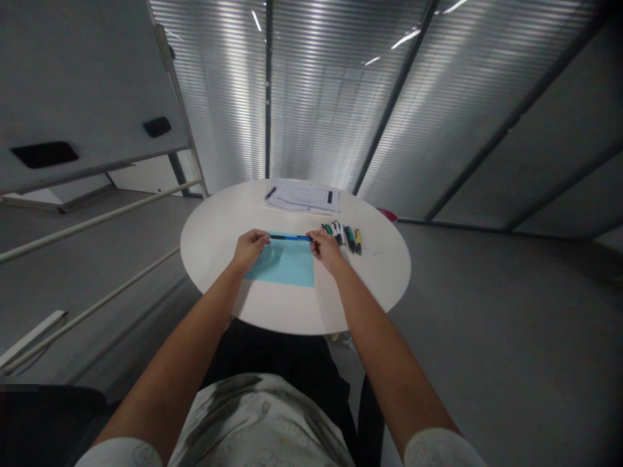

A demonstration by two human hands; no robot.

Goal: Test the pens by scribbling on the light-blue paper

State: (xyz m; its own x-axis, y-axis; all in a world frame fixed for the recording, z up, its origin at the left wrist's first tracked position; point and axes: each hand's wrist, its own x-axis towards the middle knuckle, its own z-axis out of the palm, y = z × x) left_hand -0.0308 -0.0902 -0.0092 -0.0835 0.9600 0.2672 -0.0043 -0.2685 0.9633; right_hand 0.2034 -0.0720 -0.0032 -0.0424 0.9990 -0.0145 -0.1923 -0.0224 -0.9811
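A black and blue pen [291, 238] is held level between both hands above the far edge of a light blue paper sheet [285, 264]. My left hand [250, 248] pinches its left end with curled fingers. My right hand [325, 249] grips its right end. Both hands rest over the sheet's upper corners on the round white table [292, 311].
Several pens and markers [343, 236] lie in a row just right of my right hand. A stack of white papers [302, 196] with a dark pen [270, 192] sits at the table's far edge. A whiteboard stand [87, 97] rises at the left. Grey floor surrounds the table.
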